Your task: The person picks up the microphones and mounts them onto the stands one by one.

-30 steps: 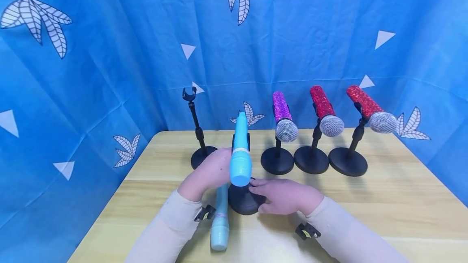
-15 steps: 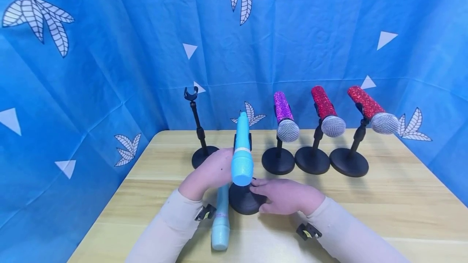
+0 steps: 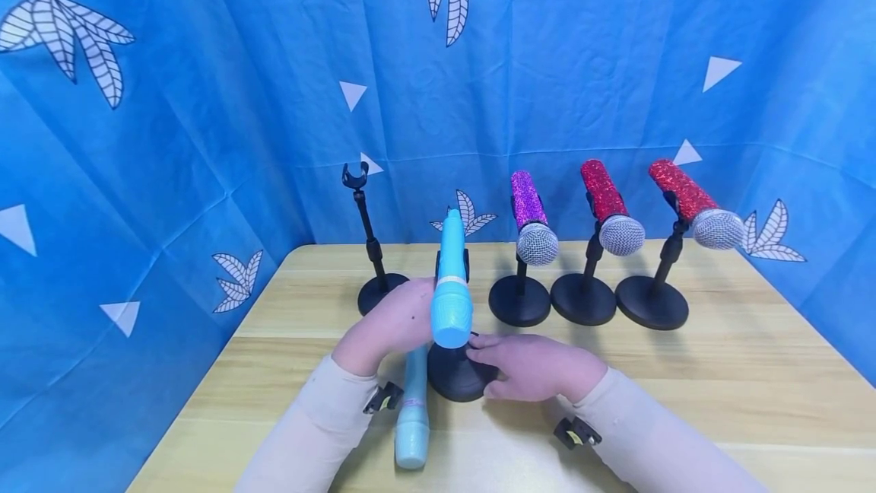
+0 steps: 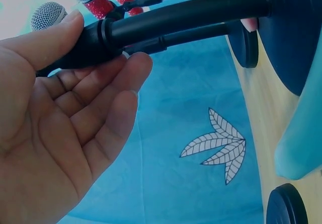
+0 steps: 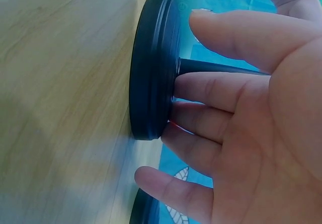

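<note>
A light blue microphone (image 3: 452,303) rests tilted in the clip of a black microphone stand (image 3: 460,385), its head toward me. My left hand (image 3: 397,318) grips the upper part of that stand; in the left wrist view its thumb lies over the black collar (image 4: 103,35) and its fingers under it. My right hand (image 3: 537,367) touches the round base; the right wrist view has its nearly straight fingertips (image 5: 186,85) against the base (image 5: 153,68). Another light blue microphone (image 3: 412,436) lies on the table, left of the base and partly behind my left wrist.
A stand without a microphone (image 3: 372,246) is at the back left. At the back right, stands hold a purple glittery microphone (image 3: 527,200) and two red ones, the nearer-to-middle red microphone (image 3: 604,192) and the outer red microphone (image 3: 684,189). Blue curtain (image 3: 582,59) surrounds the wooden table (image 3: 739,371).
</note>
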The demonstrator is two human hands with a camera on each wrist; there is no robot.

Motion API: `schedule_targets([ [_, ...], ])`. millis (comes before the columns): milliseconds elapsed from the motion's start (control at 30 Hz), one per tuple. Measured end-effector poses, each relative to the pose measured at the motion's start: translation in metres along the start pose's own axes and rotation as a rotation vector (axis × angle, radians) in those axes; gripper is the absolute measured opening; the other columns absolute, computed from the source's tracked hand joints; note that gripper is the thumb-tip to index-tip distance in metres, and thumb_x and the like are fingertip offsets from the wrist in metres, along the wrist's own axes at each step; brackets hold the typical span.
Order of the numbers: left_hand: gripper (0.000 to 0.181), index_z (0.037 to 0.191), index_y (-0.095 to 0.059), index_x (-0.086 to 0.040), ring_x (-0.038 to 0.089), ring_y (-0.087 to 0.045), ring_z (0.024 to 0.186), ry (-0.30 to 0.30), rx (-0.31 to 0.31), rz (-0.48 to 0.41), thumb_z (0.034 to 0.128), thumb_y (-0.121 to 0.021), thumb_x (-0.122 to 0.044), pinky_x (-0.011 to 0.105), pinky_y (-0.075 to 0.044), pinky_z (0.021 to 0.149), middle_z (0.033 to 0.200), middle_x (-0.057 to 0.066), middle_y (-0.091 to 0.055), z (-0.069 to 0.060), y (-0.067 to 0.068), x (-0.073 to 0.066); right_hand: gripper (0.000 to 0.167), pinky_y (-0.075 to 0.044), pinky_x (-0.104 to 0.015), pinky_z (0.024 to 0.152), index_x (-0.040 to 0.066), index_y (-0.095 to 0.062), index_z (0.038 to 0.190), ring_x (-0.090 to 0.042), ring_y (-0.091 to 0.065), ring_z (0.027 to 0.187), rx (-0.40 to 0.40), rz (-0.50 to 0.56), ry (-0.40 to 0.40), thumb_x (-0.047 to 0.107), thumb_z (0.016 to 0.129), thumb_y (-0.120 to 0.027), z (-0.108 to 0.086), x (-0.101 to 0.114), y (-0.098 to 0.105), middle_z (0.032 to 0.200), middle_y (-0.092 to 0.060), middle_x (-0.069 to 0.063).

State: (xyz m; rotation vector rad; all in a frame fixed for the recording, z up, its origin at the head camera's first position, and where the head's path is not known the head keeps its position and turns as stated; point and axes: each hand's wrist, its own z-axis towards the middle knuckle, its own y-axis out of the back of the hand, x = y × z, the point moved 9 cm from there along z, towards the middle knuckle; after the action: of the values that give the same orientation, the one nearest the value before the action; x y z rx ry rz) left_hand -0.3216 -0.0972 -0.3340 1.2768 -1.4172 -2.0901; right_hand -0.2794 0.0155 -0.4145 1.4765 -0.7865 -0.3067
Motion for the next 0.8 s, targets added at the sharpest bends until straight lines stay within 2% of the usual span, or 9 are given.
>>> schedule_targets([
  [133, 0.004, 0.098, -0.067, -0.023, 0.012, -0.059, 0.081, 0.026, 0.006, -0.013, 0.0999, -0.064, -0.024, 0.034, -0.050, 0.077, 0.082, -0.010, -0.062, -0.0005, 0.0022, 0.0051, 0.062, -0.039, -0.039, 0.111, 0.007, -0.052, 0.148, -0.023, -0.043, 0.141, 0.003, 0.001, -0.002, 0.034, 0.095, -0.069, -0.0003, 0.0002, -0.0003, 0.160, -0.036, -0.005],
  [267, 0.004, 0.096, -0.067, -0.023, 0.013, -0.059, 0.080, 0.024, -0.003, -0.008, 0.0985, -0.067, -0.027, 0.035, -0.051, 0.076, 0.082, -0.010, -0.063, -0.0011, 0.0071, 0.0056, 0.062, -0.039, -0.038, 0.111, 0.007, -0.052, 0.148, -0.024, -0.043, 0.141, 0.004, -0.002, -0.007, 0.034, 0.095, -0.069, -0.0001, -0.0001, -0.0006, 0.160, -0.037, -0.006],
  [600, 0.005, 0.099, -0.066, -0.020, 0.010, -0.058, 0.081, -0.051, -0.014, 0.033, 0.1009, -0.064, -0.024, 0.031, -0.050, 0.078, 0.085, -0.011, -0.062, -0.0032, 0.0080, -0.0006, 0.062, -0.039, -0.038, 0.111, 0.006, -0.052, 0.148, -0.023, -0.043, 0.141, 0.006, -0.008, 0.002, 0.033, 0.094, -0.069, 0.0005, 0.0008, 0.0000, 0.160, -0.036, -0.006],
  [800, 0.005, 0.097, -0.065, -0.019, 0.011, -0.058, 0.080, -0.053, -0.032, 0.065, 0.1012, -0.063, -0.022, 0.032, -0.051, 0.078, 0.084, -0.009, -0.061, -0.0031, 0.0090, -0.0016, 0.064, -0.038, -0.040, 0.112, 0.008, -0.050, 0.149, -0.023, -0.040, 0.143, 0.011, -0.013, -0.030, 0.036, 0.095, -0.069, 0.0003, -0.0011, -0.0011, 0.161, -0.036, -0.006],
])
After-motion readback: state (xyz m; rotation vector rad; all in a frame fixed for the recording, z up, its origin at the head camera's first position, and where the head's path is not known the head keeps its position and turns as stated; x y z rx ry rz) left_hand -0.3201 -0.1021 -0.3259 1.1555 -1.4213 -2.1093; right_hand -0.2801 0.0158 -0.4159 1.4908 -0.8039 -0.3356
